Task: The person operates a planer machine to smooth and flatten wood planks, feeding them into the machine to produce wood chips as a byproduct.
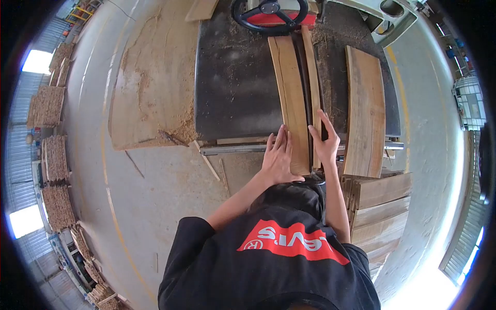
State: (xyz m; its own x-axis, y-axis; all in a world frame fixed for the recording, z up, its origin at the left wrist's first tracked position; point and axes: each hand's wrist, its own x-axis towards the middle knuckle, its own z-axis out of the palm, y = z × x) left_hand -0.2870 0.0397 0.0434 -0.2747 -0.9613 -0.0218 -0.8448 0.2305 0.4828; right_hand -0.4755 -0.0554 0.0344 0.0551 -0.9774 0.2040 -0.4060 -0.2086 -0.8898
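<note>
A long wooden board (290, 98) with a dark crack lies lengthwise on the dark machine table (232, 82), its near end reaching past the front edge towards my body. My left hand (279, 159) rests on its near left part, fingers stretched out and thumb pointing across the near end. Beside the board, across a narrow dark gap, runs a thin wooden strip (310, 77). My right hand (326, 146) straddles this strip, thumb on its left and fingers along its right side. The far ends of both pieces reach the red part (258, 20) under a black handwheel (269, 8).
To the right, a wide plank (365, 111) lies on the table, overhanging its front edge. Stacked boards (382, 206) stand below it. A large sheet (155, 77) strewn with sawdust lies left of the table. Offcut sticks (209, 163) are near the front rail (232, 150).
</note>
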